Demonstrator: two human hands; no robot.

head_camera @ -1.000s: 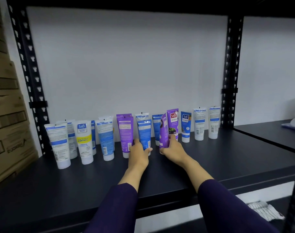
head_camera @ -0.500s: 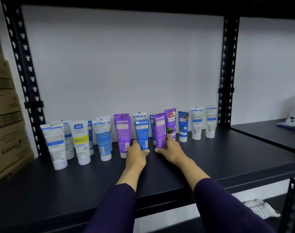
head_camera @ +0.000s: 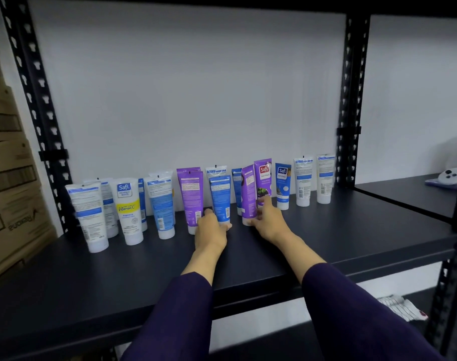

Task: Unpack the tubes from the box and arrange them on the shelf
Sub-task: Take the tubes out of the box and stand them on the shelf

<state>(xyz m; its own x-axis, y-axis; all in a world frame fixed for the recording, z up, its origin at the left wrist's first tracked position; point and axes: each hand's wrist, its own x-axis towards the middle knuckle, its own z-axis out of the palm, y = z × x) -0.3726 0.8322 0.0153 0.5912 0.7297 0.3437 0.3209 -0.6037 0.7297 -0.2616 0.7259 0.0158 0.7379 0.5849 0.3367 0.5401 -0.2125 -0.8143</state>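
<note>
White wall (head_camera: 191,95) backs a dark shelf (head_camera: 352,230) framed by black perforated uprights (head_camera: 351,100). Cardboard boxes (head_camera: 11,178) are stacked past the shelf's left edge. A row of tubes (head_camera: 154,201) stands cap-down along the rear edge, running from the left upright to the right one, partly two deep. Both arms, in dark purple sleeves (head_camera: 352,313), reach over the front edge to mid-row. Left hand (head_camera: 211,230) is curled round the base of a blue tube (head_camera: 220,196), which stands upright just beside a purple tube (head_camera: 191,196). Right hand (head_camera: 266,221) pinches a second purple tube (head_camera: 248,194) low on its body; that tube tilts slightly, touching a purple "Safi Naturals" tube (head_camera: 263,178) behind it.
</note>
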